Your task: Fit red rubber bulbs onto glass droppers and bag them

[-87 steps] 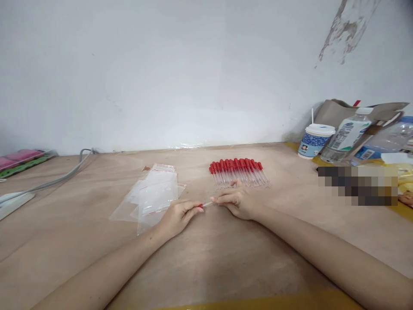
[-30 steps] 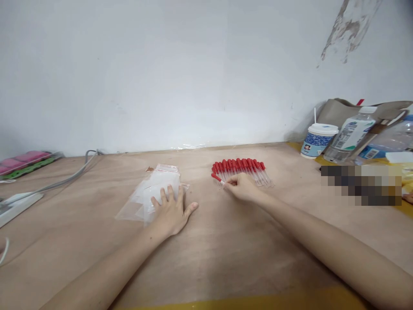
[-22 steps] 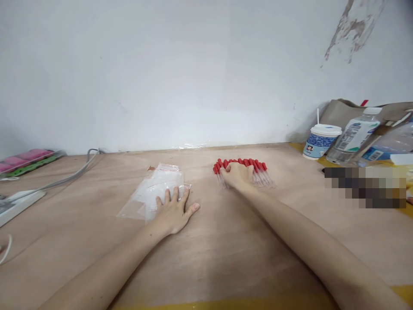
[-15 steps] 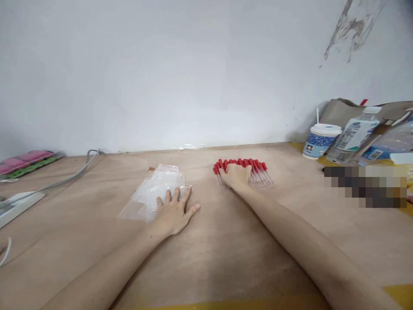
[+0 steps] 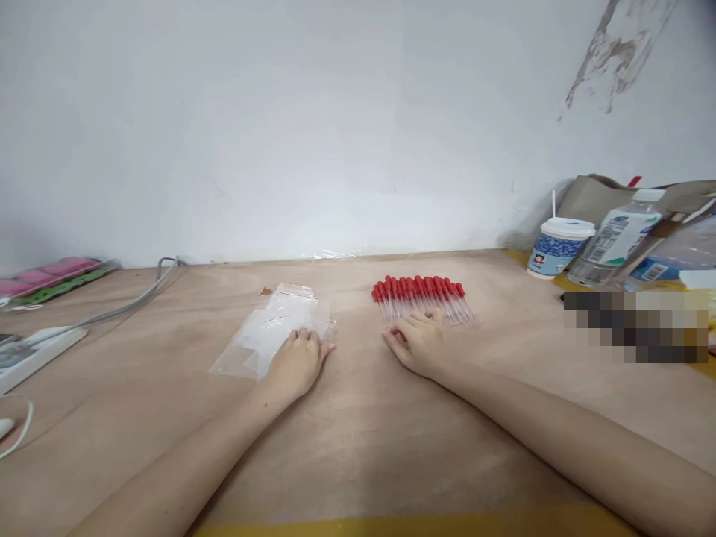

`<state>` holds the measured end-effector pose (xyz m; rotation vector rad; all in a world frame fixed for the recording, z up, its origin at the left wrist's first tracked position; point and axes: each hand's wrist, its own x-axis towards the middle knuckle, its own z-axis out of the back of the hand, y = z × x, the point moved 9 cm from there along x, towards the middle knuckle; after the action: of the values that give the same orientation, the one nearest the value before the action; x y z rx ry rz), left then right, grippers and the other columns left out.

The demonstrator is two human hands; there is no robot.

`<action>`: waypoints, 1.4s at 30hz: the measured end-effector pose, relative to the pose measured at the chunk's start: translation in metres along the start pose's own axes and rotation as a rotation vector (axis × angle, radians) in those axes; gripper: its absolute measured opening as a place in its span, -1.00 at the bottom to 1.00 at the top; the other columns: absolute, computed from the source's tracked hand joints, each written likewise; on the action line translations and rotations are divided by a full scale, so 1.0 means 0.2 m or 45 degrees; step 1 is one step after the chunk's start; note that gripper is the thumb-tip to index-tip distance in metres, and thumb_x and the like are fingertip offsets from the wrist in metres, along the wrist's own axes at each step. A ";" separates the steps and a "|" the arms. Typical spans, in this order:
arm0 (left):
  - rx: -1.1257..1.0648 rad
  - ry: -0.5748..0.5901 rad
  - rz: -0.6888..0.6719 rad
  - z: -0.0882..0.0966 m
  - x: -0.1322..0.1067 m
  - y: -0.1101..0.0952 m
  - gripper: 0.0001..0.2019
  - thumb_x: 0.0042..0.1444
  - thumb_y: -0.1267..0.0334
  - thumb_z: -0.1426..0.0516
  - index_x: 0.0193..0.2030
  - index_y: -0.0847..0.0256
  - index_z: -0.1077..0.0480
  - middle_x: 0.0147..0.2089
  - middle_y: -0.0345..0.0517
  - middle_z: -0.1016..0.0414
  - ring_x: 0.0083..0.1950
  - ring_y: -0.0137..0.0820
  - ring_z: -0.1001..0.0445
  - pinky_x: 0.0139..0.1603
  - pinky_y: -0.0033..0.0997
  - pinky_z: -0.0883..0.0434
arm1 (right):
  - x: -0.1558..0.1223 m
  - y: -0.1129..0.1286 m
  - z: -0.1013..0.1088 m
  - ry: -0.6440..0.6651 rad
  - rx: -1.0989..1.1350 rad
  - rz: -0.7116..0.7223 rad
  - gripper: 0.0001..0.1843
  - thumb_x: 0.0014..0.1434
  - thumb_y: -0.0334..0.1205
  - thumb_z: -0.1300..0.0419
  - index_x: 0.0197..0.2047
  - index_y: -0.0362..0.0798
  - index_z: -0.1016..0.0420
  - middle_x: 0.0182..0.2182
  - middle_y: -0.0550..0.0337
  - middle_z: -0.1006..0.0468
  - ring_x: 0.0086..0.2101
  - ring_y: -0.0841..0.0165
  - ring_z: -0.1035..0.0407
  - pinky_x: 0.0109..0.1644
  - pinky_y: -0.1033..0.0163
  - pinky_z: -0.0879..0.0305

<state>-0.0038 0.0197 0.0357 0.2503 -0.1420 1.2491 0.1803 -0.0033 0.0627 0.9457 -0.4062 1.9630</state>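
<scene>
Clear zip-lock bags (image 5: pixel 254 335) with red seal lines lie in a loose, overlapping pile left of centre. On their near right edge rests my left hand (image 5: pixel 297 362), with its fingers bent and its thumb stretched out to the side; the fingertips are hidden, and I see nothing held. A row of droppers (image 5: pixel 417 287) with red bulbs and thin clear stems lies right of centre, bulbs toward the wall. My right hand (image 5: pixel 418 343) is at the near ends of the stems. Its fingers are loosely curved with a gap to the thumb, and nothing shows in them.
A white wall (image 5: pixel 313 134) stands behind the brown tabletop (image 5: pixel 347 432). To the right are a lidded paper cup (image 5: pixel 559 250) with a straw, a plastic bottle (image 5: pixel 620 239) and a grey-beige bag (image 5: pixel 585 198). At left lie a power strip (image 5: pixel 50 354), a grey cable (image 5: pixel 126 306) and pink items (image 5: pixel 61 268).
My right hand has drawn back from the red bulbs to the near stem ends, uncovering the row. My left hand's spread fingers have bent inward on the bags. The view has shifted slightly.
</scene>
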 end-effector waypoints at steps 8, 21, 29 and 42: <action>-0.319 -0.350 0.066 0.19 0.03 0.05 -0.43 0.21 -0.07 0.16 -0.51 0.29 -0.46 -0.49 0.10 -0.49 -0.42 -0.21 -0.49 -0.50 -0.35 -0.32 | -0.10 -0.03 0.10 0.012 0.074 0.024 -0.75 0.15 -0.24 -0.05 -0.55 -0.08 -0.32 -0.63 0.27 -0.41 -0.51 0.42 -0.21 -0.27 0.21 0.10; -0.789 -0.013 -0.764 0.19 -0.08 -0.28 -0.64 0.16 0.19 -0.05 0.12 0.11 -0.29 0.14 -0.01 -0.33 0.23 -0.22 -0.20 0.21 -0.02 -0.15 | -0.09 -0.02 0.12 0.090 0.255 0.011 -0.76 0.16 -0.20 -0.06 -0.50 -0.07 -0.39 -0.55 0.22 -0.44 -0.43 0.39 -0.27 -0.24 0.22 0.00; -0.646 0.214 -0.668 0.07 -0.14 -0.40 -0.59 0.25 0.13 0.08 0.22 0.12 -0.15 0.27 0.03 -0.11 0.30 -0.25 -0.05 0.25 -0.05 -0.07 | -0.17 0.15 0.09 0.445 0.592 0.387 -0.76 0.17 -0.13 -0.08 -0.18 0.00 -0.50 -0.30 0.11 -0.51 -0.28 0.34 -0.28 -0.18 0.18 -0.15; -0.741 0.132 -0.642 0.08 -0.08 -0.24 -0.58 0.26 0.16 0.13 0.24 0.17 -0.11 0.28 0.01 -0.11 0.29 -0.27 -0.07 0.24 -0.16 -0.13 | -0.18 0.15 0.05 0.625 0.785 0.414 -0.69 0.14 -0.03 -0.10 -0.20 -0.04 -0.54 -0.07 0.00 -0.46 -0.03 0.30 -0.31 0.13 0.09 -0.06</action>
<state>0.0371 -0.0140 0.0415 -0.2724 -0.3231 0.6769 0.1719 -0.0466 0.0454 0.7426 0.3729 2.5969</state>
